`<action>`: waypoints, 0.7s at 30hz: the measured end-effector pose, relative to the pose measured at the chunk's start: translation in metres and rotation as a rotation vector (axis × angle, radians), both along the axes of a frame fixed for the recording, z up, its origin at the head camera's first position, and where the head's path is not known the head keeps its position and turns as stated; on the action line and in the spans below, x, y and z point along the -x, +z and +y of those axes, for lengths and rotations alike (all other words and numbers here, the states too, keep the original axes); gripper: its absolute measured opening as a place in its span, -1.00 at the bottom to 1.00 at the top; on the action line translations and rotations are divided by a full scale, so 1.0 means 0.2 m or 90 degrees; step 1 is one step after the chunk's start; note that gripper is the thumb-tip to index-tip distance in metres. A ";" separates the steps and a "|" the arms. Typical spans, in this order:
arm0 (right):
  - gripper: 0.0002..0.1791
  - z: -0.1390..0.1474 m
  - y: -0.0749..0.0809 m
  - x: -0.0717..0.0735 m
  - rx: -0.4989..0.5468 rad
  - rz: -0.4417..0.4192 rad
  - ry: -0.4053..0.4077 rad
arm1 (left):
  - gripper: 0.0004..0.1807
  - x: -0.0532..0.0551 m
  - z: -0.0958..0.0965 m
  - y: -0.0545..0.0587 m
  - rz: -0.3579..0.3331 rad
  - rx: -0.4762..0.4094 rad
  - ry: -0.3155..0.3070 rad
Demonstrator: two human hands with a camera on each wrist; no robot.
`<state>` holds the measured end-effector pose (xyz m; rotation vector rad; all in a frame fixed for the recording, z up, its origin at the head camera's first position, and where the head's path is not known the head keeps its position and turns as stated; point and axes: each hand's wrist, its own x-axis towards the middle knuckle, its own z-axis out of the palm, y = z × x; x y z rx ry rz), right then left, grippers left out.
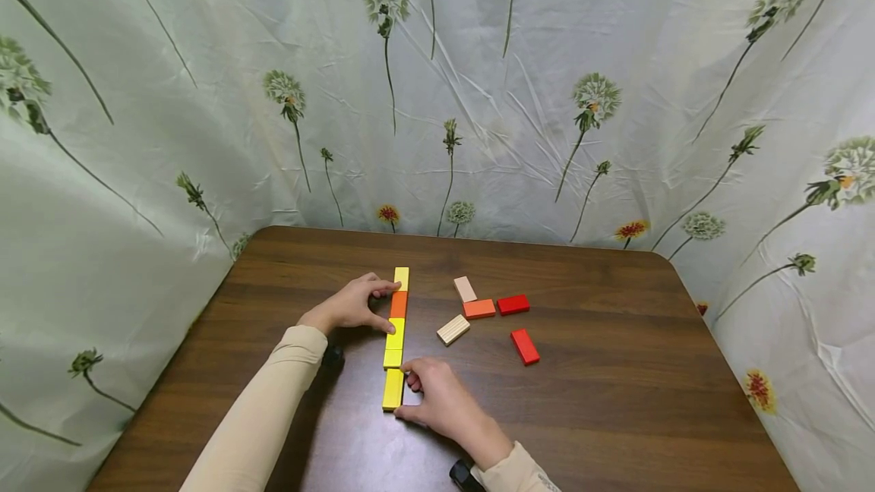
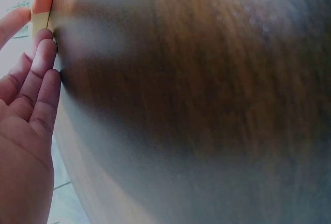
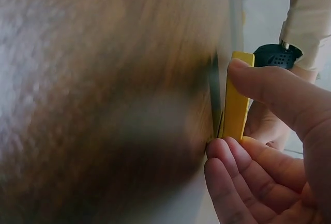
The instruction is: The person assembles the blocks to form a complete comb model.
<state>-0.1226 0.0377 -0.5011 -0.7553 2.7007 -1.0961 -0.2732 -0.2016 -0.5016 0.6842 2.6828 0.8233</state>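
Observation:
A line of flat rectangular blocks runs away from me on the table. My right hand (image 1: 440, 398) pinches the nearest yellow block (image 1: 393, 389) between thumb and fingers, one at each end. That block sits slightly tilted up in the right wrist view, close to the end of the line. My left hand (image 1: 353, 302) rests along the left side of the line, its thumb on a middle yellow block (image 1: 396, 335) and a fingertip at the far yellow block (image 1: 402, 276). An orange block (image 1: 399, 304) lies between those two. A further yellow block (image 1: 393, 358) adjoins the pinched one.
Right of the line lie loose blocks: a pale pink one (image 1: 465, 289), an orange-red one (image 1: 479, 309), two red ones, the upper red block (image 1: 513, 304) and lower red block (image 1: 525, 346), plus a natural wood block (image 1: 453, 330). A flowered curtain (image 1: 478, 97) hangs behind the wooden table (image 1: 615, 401).

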 end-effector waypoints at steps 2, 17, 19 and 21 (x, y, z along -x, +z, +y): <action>-0.40 0.00 -0.01 0.00 0.001 0.005 0.002 | 0.01 0.00 0.00 0.00 0.001 -0.001 -0.001; -0.42 -0.02 -0.02 -0.02 -0.034 0.050 -0.003 | 0.00 0.00 -0.01 -0.01 0.010 -0.006 -0.004; -0.42 -0.03 -0.02 -0.02 -0.047 0.054 -0.002 | 0.00 0.00 0.00 -0.01 0.007 -0.005 -0.002; -0.42 -0.03 -0.02 -0.02 -0.056 0.056 0.000 | 0.00 0.00 0.00 -0.01 0.005 -0.005 -0.001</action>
